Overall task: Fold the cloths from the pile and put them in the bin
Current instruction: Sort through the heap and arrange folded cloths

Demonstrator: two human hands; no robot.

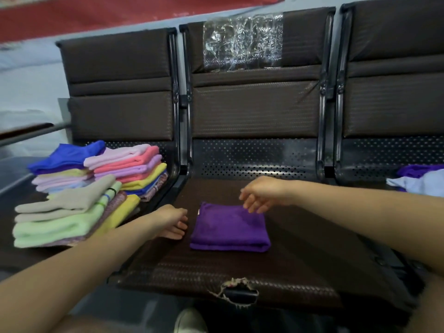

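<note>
A purple cloth (229, 228) is seen folded into a flat square on the middle seat (300, 248) of a row of brown chairs, its folded edge toward the camera. The right hand (263, 194) is held over the cloth's far right corner, fingers spread loosely and curved down; the fingertips (252, 207) lie at the cloth's edge, but whether they touch it cannot be told, and nothing is gripped. The left hand (171, 221) is placed just beside the cloth's left edge, apart from it, fingers loosely curled and holding nothing.

Bare seat is left all round the cloth — a wide strip to the right, a narrower one to the left, and more toward the front edge, where a tear (236, 290) is seen in the padding.

On the left seat, stacks of folded cloths (79, 193) are piled in many colours — blue, pink, yellow, green, beige. On the right seat, at the frame's edge, a loose pile (418, 180) of purple and pale blue cloth is seen. A crumpled clear plastic sheet (242, 42) is draped over the middle backrest.
</note>
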